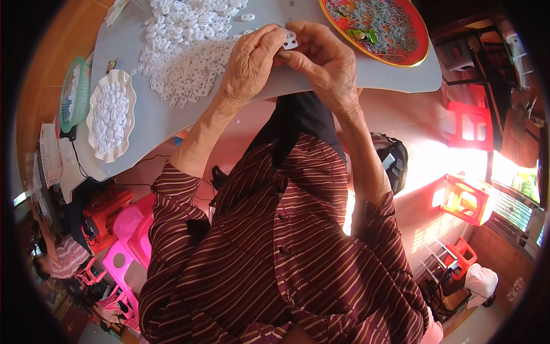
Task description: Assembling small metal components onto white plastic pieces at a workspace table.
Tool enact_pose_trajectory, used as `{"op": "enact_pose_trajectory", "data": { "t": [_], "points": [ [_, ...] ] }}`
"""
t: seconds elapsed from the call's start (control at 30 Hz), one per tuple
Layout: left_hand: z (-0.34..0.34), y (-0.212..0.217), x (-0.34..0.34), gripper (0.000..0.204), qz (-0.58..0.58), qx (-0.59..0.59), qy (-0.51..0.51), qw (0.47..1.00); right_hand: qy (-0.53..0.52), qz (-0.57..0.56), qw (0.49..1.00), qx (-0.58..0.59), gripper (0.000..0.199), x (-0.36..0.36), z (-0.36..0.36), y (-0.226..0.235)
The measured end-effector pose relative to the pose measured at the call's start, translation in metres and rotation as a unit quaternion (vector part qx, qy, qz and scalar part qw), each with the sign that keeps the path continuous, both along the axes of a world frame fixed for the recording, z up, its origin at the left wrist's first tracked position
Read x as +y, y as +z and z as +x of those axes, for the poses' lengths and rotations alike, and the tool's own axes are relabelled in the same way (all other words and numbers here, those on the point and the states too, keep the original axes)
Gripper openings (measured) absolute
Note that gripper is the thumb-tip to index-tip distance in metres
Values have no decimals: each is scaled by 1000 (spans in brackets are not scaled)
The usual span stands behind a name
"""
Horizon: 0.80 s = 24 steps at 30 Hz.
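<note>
Above the near edge of the grey table (pixel 189 114), a small flat white plastic piece with holes (pixel 290 40) shows between my two hands. My left hand (pixel 252 60) is closed, its thumb and fingers pinching that piece. From the other side my right hand (pixel 326 60) curls in, its thumb tip beside the piece's lower edge; what its fingers grip is hidden. Left of my hands spreads a heap of similar flat white pieces (pixel 189 74). Thicker oval white pieces (pixel 183 23) lie piled behind them. A round red tray (pixel 339 22) with many thin grey metal pieces stands at the right.
A scalloped cream dish (pixel 130 94) full of white pieces sits at the table's left, beside a green basket (pixel 85 97). Green leaves (pixel 366 35) lie in the red tray. Pink chairs (pixel 123 252) stand lower left, red stools (pixel 467 200) at right. Other people are farther off.
</note>
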<state>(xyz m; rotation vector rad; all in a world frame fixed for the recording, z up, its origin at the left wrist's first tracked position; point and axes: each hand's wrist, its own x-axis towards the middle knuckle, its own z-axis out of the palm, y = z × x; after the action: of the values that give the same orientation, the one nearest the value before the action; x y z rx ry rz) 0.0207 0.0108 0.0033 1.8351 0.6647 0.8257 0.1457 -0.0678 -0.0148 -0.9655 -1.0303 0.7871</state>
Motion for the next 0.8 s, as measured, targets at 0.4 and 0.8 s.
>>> {"op": "enact_pose_trajectory", "data": {
  "t": [0.4, 0.8],
  "points": [
    [-5, 3, -1, 31, 11, 28, -52, 998, -46, -16, 986, -161, 19, -3, 2, 1],
    [-8, 7, -5, 30, -5, 59, -69, 996, -29, -16, 990, -138, 16, -7, 0, 3]
  ]
}}
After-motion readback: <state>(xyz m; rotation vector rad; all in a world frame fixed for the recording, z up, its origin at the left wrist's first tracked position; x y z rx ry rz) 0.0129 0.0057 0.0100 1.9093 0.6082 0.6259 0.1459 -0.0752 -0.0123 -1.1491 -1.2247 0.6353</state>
